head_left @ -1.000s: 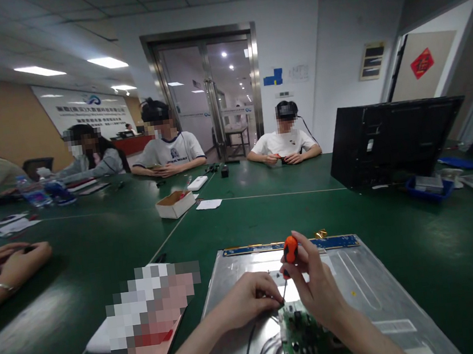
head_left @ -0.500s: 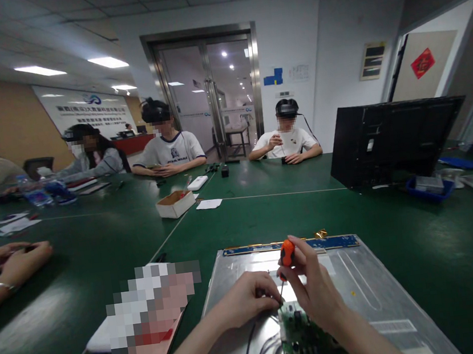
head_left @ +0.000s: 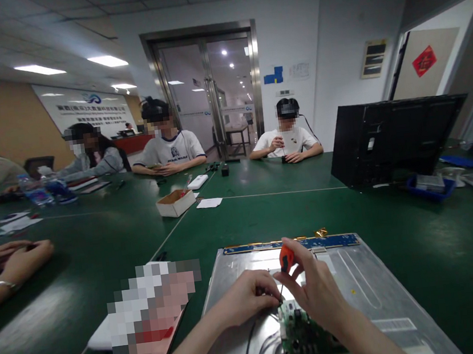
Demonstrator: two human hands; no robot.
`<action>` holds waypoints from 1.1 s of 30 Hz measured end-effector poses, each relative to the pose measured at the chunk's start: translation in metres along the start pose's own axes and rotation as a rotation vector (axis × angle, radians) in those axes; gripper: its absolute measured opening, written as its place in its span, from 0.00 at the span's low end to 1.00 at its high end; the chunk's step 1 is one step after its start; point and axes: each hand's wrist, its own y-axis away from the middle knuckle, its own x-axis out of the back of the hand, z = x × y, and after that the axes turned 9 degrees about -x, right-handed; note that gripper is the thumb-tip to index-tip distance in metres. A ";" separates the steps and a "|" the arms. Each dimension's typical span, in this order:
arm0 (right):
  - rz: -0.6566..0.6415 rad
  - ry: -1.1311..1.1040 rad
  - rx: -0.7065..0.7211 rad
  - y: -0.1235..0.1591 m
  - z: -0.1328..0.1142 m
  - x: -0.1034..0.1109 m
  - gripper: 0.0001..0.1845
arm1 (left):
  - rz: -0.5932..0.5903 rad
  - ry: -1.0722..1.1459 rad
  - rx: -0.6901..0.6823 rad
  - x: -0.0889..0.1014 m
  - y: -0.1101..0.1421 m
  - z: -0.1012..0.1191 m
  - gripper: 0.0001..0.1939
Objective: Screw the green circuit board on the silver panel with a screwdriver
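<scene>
My right hand (head_left: 315,291) is closed around a small screwdriver with an orange handle (head_left: 286,258), its thin shaft pointing down at the top edge of a green circuit board (head_left: 301,335). My left hand (head_left: 247,299) is pinched close beside the shaft's tip; what its fingers hold is hidden. The board sits on the silver metal back of a flat panel (head_left: 362,288) lying on the green table (head_left: 267,213). A blue strip (head_left: 334,241) runs along the panel's far edge. Grey cables (head_left: 258,349) curl off the board's left side.
A blurred-out flat object (head_left: 150,314) lies left of the panel. A black monitor (head_left: 396,140) stands at the right, a blue tray (head_left: 429,185) beside it. A small open box (head_left: 175,203) sits mid-table. Several people sit at the far side; another person's hands (head_left: 9,262) rest at left.
The screwdriver handle has sunk a little lower as my right hand works it. A person at the far side has raised a hand to the chest.
</scene>
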 end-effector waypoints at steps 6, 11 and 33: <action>-0.083 -0.003 -0.022 -0.001 -0.003 0.007 0.35 | -0.018 0.020 -0.010 0.001 -0.001 0.003 0.05; -0.090 0.031 -0.003 -0.002 -0.003 0.010 0.36 | -0.019 0.024 -0.008 0.001 0.000 0.004 0.04; -0.109 0.016 -0.017 0.000 -0.009 0.004 0.34 | 0.011 0.038 0.015 -0.001 0.002 -0.003 0.05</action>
